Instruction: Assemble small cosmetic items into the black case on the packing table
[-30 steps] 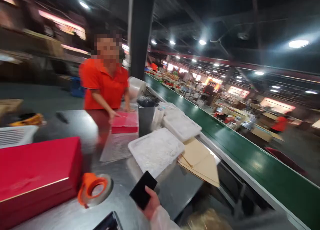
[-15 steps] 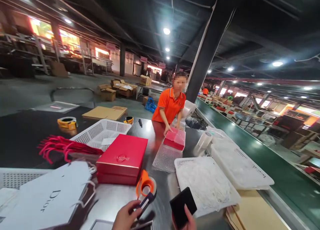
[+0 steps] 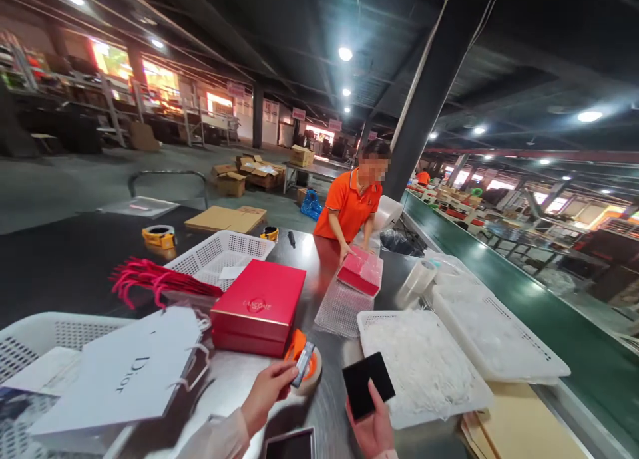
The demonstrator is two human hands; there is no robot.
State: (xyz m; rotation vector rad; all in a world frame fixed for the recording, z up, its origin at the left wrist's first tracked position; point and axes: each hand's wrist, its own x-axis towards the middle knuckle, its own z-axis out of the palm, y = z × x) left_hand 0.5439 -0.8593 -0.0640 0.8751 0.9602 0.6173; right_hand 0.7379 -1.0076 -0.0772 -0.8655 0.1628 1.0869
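Observation:
My left hand (image 3: 269,391) pinches a small, slim dark box (image 3: 303,364) with a pale label on its side, held up over the table. Behind it lies an orange tape dispenser (image 3: 294,342), partly covered by that box. In my right hand (image 3: 374,424) is a flat black square piece (image 3: 363,379), perhaps a box lid or pad; the thumb presses on its face. At the bottom edge sits a shallow dark tray with a light rim (image 3: 294,447), cut off by the frame. Just beyond my left hand stands a red Lancome gift box (image 3: 259,306).
Across the table (image 3: 319,386) a co-worker (image 3: 352,203) handles a red box (image 3: 360,271) on bubble wrap (image 3: 342,309). A basket of white filler (image 3: 417,359) stands right; a Dior bag (image 3: 122,379), red-handled bags (image 3: 160,279) and a white basket (image 3: 239,246) stand left.
My left hand has lifted the slim box slightly and turned it, showing its pale label. The black square stays in my right hand. The camera view has swung a little left.

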